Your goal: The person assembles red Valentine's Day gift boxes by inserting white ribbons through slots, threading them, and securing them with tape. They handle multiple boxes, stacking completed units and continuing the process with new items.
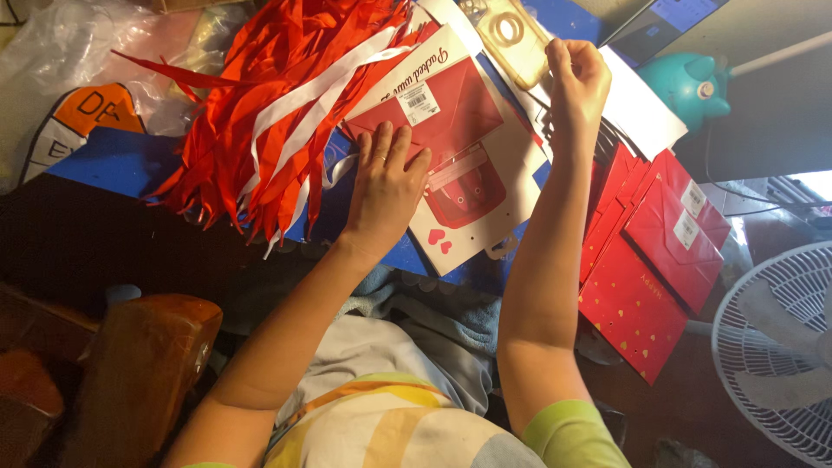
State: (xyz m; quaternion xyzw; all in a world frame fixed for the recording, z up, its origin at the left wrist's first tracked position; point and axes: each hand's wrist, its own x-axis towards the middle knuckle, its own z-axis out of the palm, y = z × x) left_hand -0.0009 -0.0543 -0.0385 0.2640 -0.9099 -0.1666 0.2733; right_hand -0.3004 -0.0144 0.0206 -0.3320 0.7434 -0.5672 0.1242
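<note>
Blue work surface [113, 160], cluttered: red and white ribbons [277, 104], stacked red envelopes [659, 260], white fan [780, 347] at right. We note left hand [387, 186] flat, fingers spread, pressing the red packaged envelope [459, 147]; right hand [576, 78] raised, pinching dark cords [607, 134].

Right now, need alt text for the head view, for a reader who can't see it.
Seen from above, a person's left hand presses flat on a white card with a red envelope picture, while the right hand is raised in a loose fist above it. Red and white ribbons lie to the left, a stack of red envelopes to the right.
</note>
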